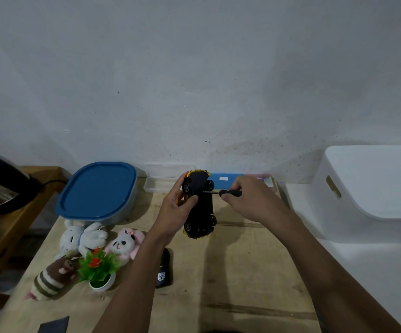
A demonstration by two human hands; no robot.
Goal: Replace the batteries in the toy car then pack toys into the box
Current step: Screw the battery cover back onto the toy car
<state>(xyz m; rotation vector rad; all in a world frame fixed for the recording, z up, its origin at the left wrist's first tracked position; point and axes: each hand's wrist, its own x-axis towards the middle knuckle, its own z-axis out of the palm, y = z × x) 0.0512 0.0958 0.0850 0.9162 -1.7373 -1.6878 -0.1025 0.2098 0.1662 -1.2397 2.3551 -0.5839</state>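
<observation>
Centrally, the toy car (200,205) is held upside down over the wooden table (242,272), with its black underside and four wheels turned toward the camera. It is gripped by the left hand (178,205), the thumb laid across the chassis and the fingers curled behind the yellow body. Whether its near end touches the table cannot be told. A black-handled screwdriver (223,193) is pinched in the curled fingers of the right hand (250,200), and its tip is set against the underside, just beside a far wheel.

Left of the left hand, a blue-lidded container (96,191) is seen closed. Nearer than it, beside the left forearm, are grouped a white plush rabbit (81,239), a pink plush (126,243), a striped brown plush (53,277) and a small potted plant (99,267). A black remote (164,270) is partly hidden by that forearm. Beyond both hands, against the wall, a clear tray (161,181) and a flat blue item (226,178) are partly covered by the car and the right hand. Right of the right hand, well apart, stands a white box (372,188) with a slot handle. Far left of the left hand, a kettle (0,183) is cut off by the picture's edge.
</observation>
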